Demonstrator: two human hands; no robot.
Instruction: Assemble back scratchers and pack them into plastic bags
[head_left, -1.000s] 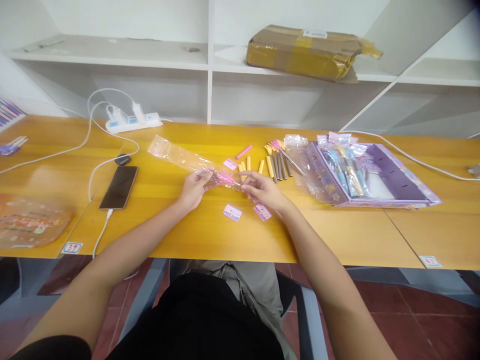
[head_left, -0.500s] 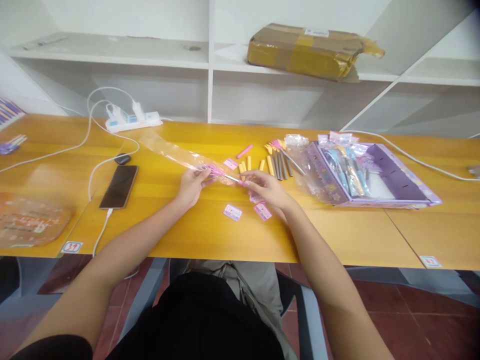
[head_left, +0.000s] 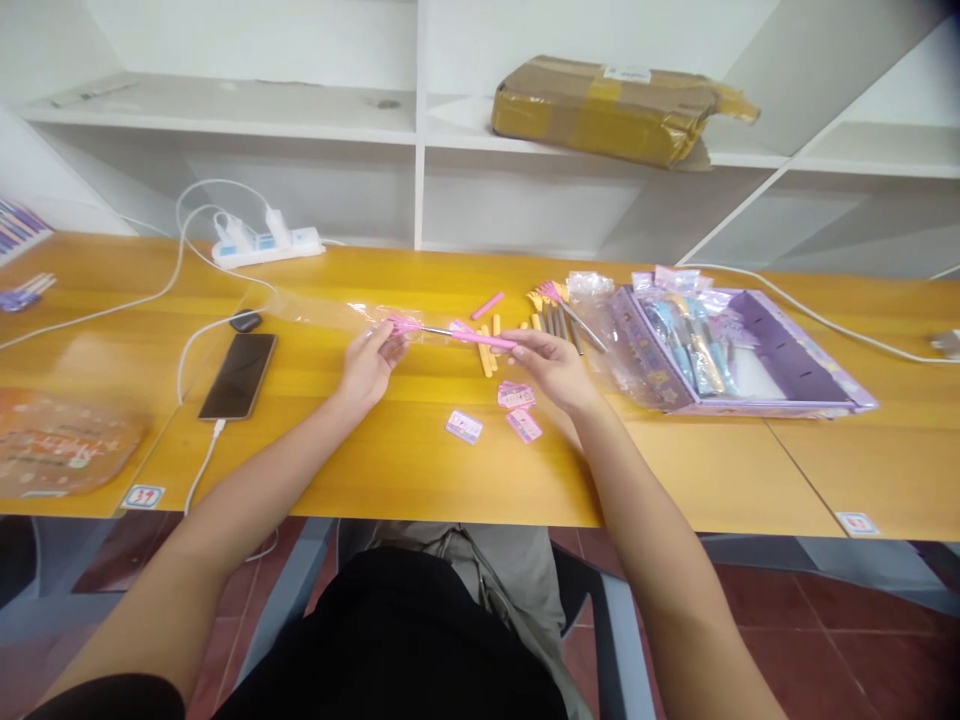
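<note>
In the head view, a pink claw-headed back scratcher (head_left: 484, 340) is stretched between my hands, its thin metal rod bare in the middle. My left hand (head_left: 367, 365) pinches the claw end, and my right hand (head_left: 551, 365) grips the end of the pink handle. A clear plastic sleeve (head_left: 322, 311) runs leftward from behind my left fingers; whether they hold it too, I cannot tell. Under and beyond the handle lie yellow sticks (head_left: 485, 360) and a loose pink stick (head_left: 488, 305). Small printed cards (head_left: 465, 426) lie nearer to me.
Several scratchers with yellow and pink claws (head_left: 555, 310) lie right of centre, beside crumpled clear bags (head_left: 589, 285). A purple box (head_left: 787, 405) of wrapped items stands further right. To the left are a phone (head_left: 238, 375), a power strip (head_left: 270, 246) and white cables.
My right hand has moved right along the scratcher, so its pink handle now shows. My left hand has shifted slightly left with the claw end. The plastic sleeve lies lower and flatter.
</note>
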